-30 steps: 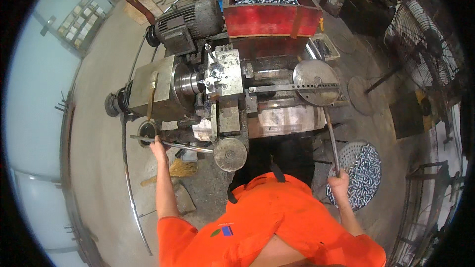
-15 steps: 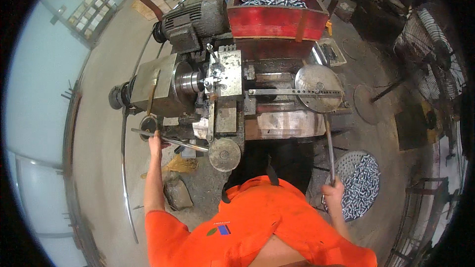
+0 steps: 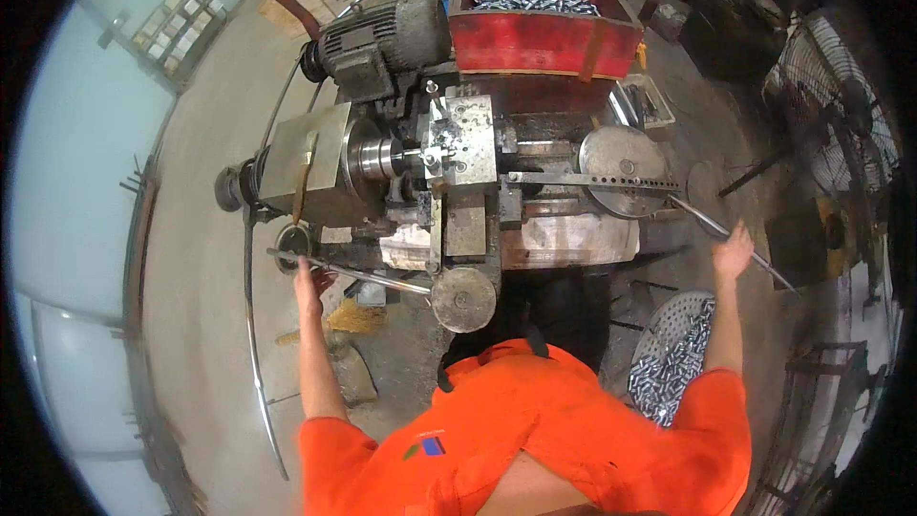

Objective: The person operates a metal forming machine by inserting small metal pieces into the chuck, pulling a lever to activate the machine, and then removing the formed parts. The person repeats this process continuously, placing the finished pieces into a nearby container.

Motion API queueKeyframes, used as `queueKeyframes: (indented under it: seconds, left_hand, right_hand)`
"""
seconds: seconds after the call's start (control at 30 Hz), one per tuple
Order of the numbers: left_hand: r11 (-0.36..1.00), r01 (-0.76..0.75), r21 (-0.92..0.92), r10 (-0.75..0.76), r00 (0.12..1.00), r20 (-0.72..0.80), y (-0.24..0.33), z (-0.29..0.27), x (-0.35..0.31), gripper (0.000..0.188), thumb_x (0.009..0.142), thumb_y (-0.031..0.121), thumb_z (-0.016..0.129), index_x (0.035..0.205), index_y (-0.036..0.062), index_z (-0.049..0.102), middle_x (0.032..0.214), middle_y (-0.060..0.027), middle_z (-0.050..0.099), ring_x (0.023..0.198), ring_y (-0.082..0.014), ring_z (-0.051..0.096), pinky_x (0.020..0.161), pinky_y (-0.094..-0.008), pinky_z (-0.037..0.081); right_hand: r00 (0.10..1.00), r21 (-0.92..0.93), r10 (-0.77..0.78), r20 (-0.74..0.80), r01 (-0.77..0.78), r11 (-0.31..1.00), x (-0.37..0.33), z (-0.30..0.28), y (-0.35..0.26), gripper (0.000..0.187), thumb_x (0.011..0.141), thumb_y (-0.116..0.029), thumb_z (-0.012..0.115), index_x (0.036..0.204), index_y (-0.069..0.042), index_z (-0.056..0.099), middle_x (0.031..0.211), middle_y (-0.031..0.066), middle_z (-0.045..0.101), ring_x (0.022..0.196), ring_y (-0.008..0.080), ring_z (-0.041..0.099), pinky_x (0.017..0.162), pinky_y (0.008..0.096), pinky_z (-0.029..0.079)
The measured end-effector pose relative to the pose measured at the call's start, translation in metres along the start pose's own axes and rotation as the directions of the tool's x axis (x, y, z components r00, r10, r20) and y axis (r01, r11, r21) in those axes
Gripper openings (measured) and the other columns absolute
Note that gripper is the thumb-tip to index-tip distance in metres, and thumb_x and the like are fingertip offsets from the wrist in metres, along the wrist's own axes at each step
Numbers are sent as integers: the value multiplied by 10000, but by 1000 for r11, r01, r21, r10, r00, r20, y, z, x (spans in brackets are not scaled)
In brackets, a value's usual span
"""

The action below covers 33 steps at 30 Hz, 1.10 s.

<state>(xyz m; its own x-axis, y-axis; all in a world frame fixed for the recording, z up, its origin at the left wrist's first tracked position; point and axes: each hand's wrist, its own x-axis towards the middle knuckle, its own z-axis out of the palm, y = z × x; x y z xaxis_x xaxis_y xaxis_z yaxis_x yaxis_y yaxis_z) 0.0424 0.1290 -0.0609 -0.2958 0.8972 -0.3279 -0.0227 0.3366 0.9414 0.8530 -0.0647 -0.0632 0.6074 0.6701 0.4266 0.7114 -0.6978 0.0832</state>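
A grimy metal lathe stands in front of me. My left hand (image 3: 313,285) is closed round a long steel lever (image 3: 382,279) near its outer end; the lever runs to a round metal hub (image 3: 463,300) at the machine's front. On the right, my right hand (image 3: 734,250) grips a second lever (image 3: 702,215), which slants down and outward from a large metal disc (image 3: 623,155). A perforated flat bar (image 3: 573,179) links the disc to the carriage block (image 3: 470,139). Left of the block is the round chuck (image 3: 374,159), with a thin shiny part between them.
Behind the lathe, a red box (image 3: 544,45) holds many small metal pieces, next to a dark motor (image 3: 387,33). A round perforated basket (image 3: 659,330) of similar pieces stands low right. A brush (image 3: 304,177) lies on the headstock. Right is a caged fan (image 3: 826,100).
My right hand has swung its lever outward and up to the right. The carriage block has slid right, away from the chuck. My left hand stays on its lever.
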Motion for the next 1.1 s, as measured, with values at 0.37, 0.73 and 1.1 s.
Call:
queueKeyframes:
  seconds: [0.37, 0.73, 1.1]
  left_hand:
    - [43, -32, 999, 104, 994, 27, -102, 29, 4, 479, 791, 464, 601, 952, 13, 623, 929, -219, 642, 857, -384, 622, 764, -450, 480]
    - [3, -221, 975, -22, 975, 221, -117, 3, 10, 461, 796, 444, 589, 1034, 51, 546, 931, -190, 648, 853, -349, 633, 744, -446, 508]
    - [573, -231, 787, 164, 972, 166, -31, -68, -5, 332, 851, 265, 569, 1084, 30, 593, 859, -157, 653, 709, -226, 632, 626, -360, 496]
  right_hand:
    - [917, 640, -256, 306, 1, 769, -184, -28, -89, 548, 573, -118, 608, 1111, -18, 585, 1141, 213, 564, 1044, 366, 543, 911, 398, 432]
    - [876, 724, -396, 277, 81, 685, -112, -82, -144, 362, 591, -104, 601, 940, -28, 658, 959, 173, 642, 910, 346, 606, 827, 384, 479]
    - [601, 814, -717, -353, 575, 81, 11, -206, -372, 390, 548, -171, 632, 909, -22, 649, 910, 151, 620, 892, 326, 582, 788, 401, 474]
